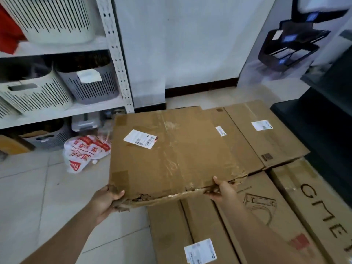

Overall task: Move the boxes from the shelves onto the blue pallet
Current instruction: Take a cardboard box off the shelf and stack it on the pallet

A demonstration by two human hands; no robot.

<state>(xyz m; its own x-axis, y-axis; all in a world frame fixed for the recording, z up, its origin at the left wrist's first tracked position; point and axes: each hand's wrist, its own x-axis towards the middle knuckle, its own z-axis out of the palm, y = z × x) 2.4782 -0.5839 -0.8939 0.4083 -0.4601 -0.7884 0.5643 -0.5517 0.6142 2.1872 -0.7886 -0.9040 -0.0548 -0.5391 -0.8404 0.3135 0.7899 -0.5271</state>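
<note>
A wide, flat cardboard box point(171, 151) sits between both hands, its far part lying over the stacked boxes point(266, 216) on the floor, its near-left part hanging out past them over the tiles. The blue pallet is not visible; presumably it lies under that stack.

The left hand point(103, 203) is closed on the box's near-left corner, thumb on top and fingers underneath. The right hand point(222, 189) grips the near edge further right, thumb over the lip.

The near edge is torn and crumpled, with shredded board at the left corner, and the top is creased and patched with clear tape. It looks thin and probably light for its spread, but the panel is likely to sag or buckle rather than stay stiff. The ragged corner is a poor hold and could tear further. A better grip seems to be under the sounder board just inboard of the damage, palms supporting from below, hands kept wide apart. The taped areas may be slippery.
</note>
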